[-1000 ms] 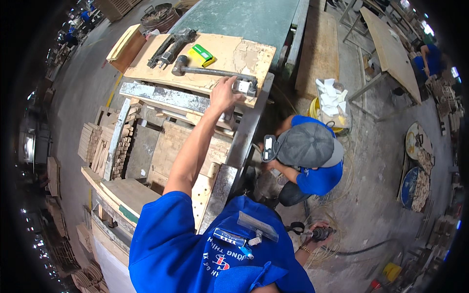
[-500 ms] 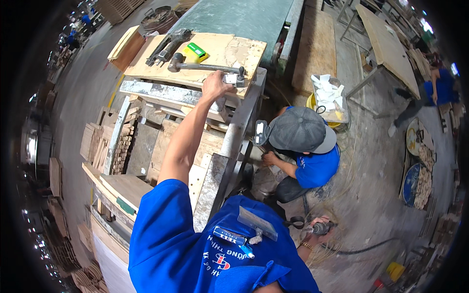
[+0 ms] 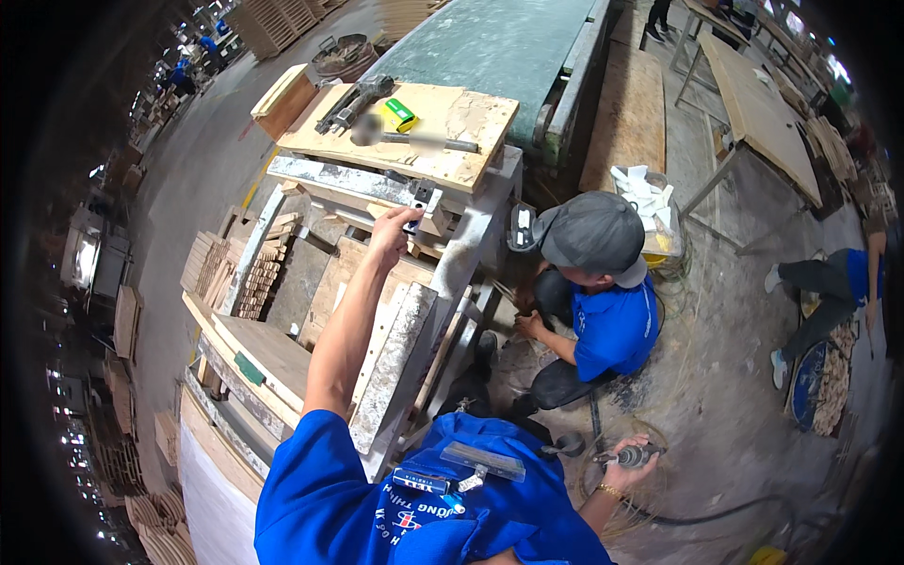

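My left hand (image 3: 390, 235) is closed on a small black-and-silver piece (image 3: 424, 196), held just off the near side of a plywood board (image 3: 457, 118); its exact kind is unclear. On that board lie a hammer-like tool (image 3: 438, 142), partly blurred, a dark nail gun (image 3: 353, 104) and a small green-and-yellow item (image 3: 401, 115). Low on my right side, my right hand (image 3: 643, 443) grips a dark grey handheld power tool (image 3: 631, 458).
A person in a dark cap (image 3: 591, 231) crouches beside the metal frame (image 3: 461, 250). A green conveyor belt (image 3: 471, 56) runs beyond the board. Stacked wood strips (image 3: 264, 268) fill the left, and a dark hose (image 3: 697, 521) lies on the floor.
My left hand has drawn back from the board toward me, carrying the small black-and-silver piece away from the end of the hammer-like tool. My right hand still holds the power tool.
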Available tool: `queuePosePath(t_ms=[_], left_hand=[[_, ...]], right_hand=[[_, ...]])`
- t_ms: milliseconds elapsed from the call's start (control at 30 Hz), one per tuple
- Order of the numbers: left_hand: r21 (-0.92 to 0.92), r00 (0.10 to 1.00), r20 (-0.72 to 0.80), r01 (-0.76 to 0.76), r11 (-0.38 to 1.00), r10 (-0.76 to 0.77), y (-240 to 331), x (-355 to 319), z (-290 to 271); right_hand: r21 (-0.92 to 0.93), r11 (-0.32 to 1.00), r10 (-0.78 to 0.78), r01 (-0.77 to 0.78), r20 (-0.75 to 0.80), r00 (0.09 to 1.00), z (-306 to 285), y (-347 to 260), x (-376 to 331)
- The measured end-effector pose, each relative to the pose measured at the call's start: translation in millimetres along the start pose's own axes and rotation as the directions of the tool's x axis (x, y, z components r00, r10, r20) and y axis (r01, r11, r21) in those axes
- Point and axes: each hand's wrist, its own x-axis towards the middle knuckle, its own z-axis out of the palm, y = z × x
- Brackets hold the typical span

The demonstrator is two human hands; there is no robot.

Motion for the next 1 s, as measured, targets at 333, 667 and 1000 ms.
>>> queuePosePath(t_ms=[333,667,1000], left_hand=[[0.598,0.899,-0.005,-0.348,0.722,0.437,15,43,32],[0.831,0.850,0.249,-0.434,0.349,0.465,39,131,36],[0.684,0.847,0.073,-0.426,0.592,0.526,16,126,40]], right_hand=[[0.130,0.991,-0.040,0.045,-0.039,0.998,-16,34,-8],[-0.468,0.875,-0.103,0.125,0.073,0.992,-24,55,-13],[-0.171,0.977,-0.143,0.131,-0.064,0.988,-6,79,12]])
